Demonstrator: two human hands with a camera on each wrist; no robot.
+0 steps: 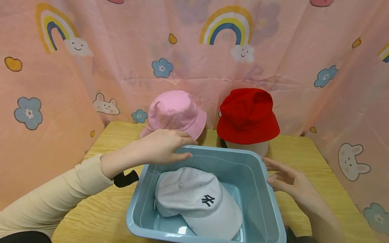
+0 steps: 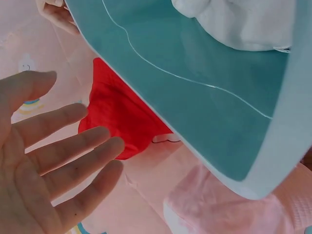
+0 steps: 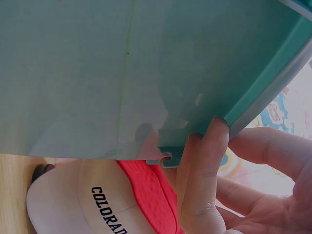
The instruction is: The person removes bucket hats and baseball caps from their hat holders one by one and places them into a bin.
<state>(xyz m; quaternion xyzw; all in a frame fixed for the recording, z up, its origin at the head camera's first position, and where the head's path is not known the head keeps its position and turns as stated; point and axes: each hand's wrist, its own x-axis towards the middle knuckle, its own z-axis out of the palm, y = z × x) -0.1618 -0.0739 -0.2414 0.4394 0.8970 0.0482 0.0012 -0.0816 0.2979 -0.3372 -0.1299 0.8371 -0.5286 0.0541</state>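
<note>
A light blue plastic tub (image 1: 200, 240) stands on the table, and inside it lies a white baseball cap (image 1: 188, 192) with a dark monogram, its brim toward the front right. My left hand (image 1: 167, 146) hovers over the tub's back left rim with fingers extended and nothing held; the left wrist view shows its spread fingers (image 2: 85, 165) apart from the tub. At the tub's right side, my right hand (image 1: 291, 185) touches the outer rim near the back corner with thumb and fingertips. In the right wrist view its fingers (image 3: 202, 180) rest against the outer wall.
Behind the tub, a pink bucket hat (image 1: 174, 109) is at left and a red hat (image 1: 247, 114) at right. Below the red one, a beige cap (image 3: 73, 200) carries dark lettering. A pink patterned curtain (image 1: 136, 40) hangs behind and beside the wooden table (image 1: 100, 199).
</note>
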